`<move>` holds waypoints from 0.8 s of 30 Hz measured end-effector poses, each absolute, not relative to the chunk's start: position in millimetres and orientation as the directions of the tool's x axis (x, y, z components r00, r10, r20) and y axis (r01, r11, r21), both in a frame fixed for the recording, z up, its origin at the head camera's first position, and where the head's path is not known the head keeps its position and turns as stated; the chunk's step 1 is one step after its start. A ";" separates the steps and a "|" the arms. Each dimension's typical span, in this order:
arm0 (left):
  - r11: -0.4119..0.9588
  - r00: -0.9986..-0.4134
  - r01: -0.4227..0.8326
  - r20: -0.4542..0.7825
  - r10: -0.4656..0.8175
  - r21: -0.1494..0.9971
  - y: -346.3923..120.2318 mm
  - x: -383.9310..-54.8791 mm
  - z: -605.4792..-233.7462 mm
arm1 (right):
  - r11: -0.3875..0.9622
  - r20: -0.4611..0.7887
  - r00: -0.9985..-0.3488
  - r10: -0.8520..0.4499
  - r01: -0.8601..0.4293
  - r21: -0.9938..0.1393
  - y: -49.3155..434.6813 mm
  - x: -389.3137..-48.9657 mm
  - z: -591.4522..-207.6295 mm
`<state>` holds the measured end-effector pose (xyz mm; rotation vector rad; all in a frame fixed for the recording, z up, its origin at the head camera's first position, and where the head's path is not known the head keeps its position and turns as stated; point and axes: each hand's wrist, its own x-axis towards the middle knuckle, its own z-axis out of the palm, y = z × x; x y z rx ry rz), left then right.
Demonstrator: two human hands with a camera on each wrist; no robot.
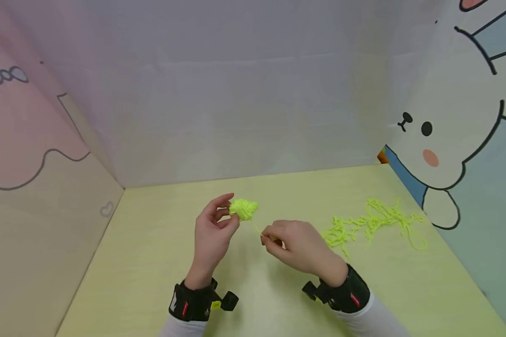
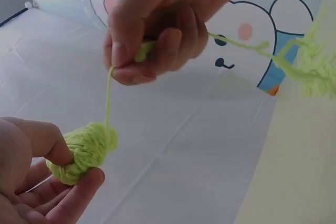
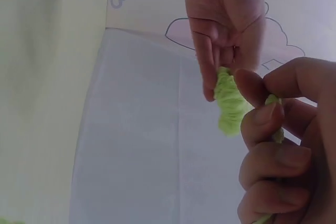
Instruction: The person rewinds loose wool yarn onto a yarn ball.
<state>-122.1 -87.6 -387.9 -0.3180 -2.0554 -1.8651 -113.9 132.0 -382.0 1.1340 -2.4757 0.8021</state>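
Observation:
A small wound ball of neon yellow-green yarn [image 1: 244, 209] is pinched at one end between the thumb and fingers of my left hand [image 1: 212, 229], raised over the table. From the ball a single strand runs taut to my right hand [image 1: 297, 243], which pinches it between thumb and forefinger. In the left wrist view the wraps on the yarn ball [image 2: 89, 150] lie side by side. More yarn [image 3: 274, 100] passes through the curled fingers of the right hand and trails out behind it toward a loose heap.
The loose heap of yarn [image 1: 375, 222], tangled and looped, lies on the right part of the pale yellow table [image 1: 143, 262]. White sheeting [image 1: 244, 107] stands along the back edge. Cartoon-printed panels [image 1: 438, 140] close in both sides.

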 end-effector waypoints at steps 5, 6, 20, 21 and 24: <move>0.318 -0.871 0.459 0.490 -0.020 0.829 -85.2 -122.9 -389.4 | 0.521 0.534 -0.617 -0.578 -0.782 -0.341 137.0 -107.3 -371.3; 0.358 -0.864 0.470 0.504 -0.001 0.807 -84.8 -123.2 -389.8 | 0.511 0.547 -0.609 -0.574 -0.789 -0.341 138.0 -106.6 -369.1; 0.355 -0.798 0.590 0.454 0.397 0.725 -85.9 -115.4 -385.0 | 0.469 0.681 -0.564 -0.467 -0.811 -0.350 142.5 -120.4 -348.0; 0.335 -0.789 0.595 0.449 0.420 0.731 -86.0 -114.3 -384.7 | 0.477 0.678 -0.570 -0.465 -0.806 -0.351 142.3 -122.0 -347.7; 0.275 -0.765 0.602 0.442 0.469 0.750 -86.7 -110.5 -383.6 | 0.500 0.662 -0.592 -0.459 -0.789 -0.358 141.0 -127.2 -348.4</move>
